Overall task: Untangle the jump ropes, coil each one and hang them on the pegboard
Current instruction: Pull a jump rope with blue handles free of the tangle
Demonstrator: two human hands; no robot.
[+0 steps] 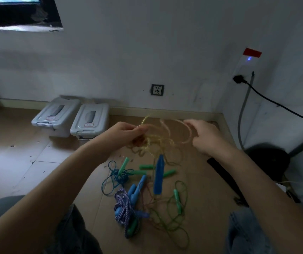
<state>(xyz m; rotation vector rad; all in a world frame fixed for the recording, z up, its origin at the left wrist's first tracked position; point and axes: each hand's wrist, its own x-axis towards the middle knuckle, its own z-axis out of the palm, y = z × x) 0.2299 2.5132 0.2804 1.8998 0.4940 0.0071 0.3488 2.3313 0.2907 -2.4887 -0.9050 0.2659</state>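
Jump ropes [147, 189] tangle on cardboard near two bins [73, 120]; both hands [127, 133] [204, 136] pinch yellowish rope [162, 140].

Floor covering [198, 184]: matt brown cardboard sheet, scuffed. Held rope [167, 136]: translucent yellowish plastic, glossy, blurred, possibly beaded. Blue handle [158, 176] and green handles [146, 167]: smooth plastic. Purple-and-white rope [124, 204]: twisted woven cord, matt. Two storage boxes [90, 121]: smooth grey plastic. Wall [147, 43]: matt white paint, marked.
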